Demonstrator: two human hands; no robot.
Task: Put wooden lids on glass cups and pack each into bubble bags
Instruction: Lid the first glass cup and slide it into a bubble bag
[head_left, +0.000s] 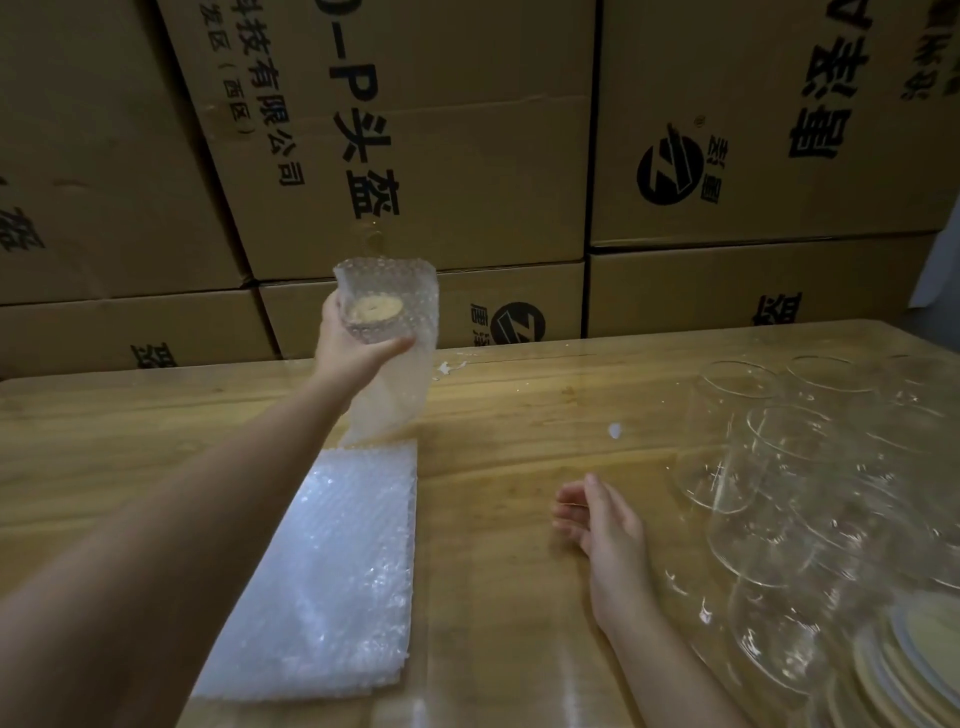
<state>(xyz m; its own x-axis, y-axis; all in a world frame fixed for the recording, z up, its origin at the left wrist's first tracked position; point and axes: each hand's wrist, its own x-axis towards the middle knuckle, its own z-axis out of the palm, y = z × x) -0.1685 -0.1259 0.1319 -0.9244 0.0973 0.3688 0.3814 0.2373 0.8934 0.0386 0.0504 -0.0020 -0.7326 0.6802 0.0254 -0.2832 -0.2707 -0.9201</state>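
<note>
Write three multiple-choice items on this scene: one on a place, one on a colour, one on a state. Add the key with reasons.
1. Where does the bag stack lie?
A. Flat on the table, by the left forearm
B. On the floor
C. On a chair

2. What colour is the lid inside the held bag?
A. Black
B. Pale tan
C. Red

3. How is the right hand?
A. Clenched in a fist
B. Pinching a pen
C. Open, holding nothing

Key: 1 A, the stack rests flat on the wood. 2 B, the lid shows pale tan through the bubbles. 3 C, its fingers are relaxed and apart from the cups; only the left hand grips anything.
</note>
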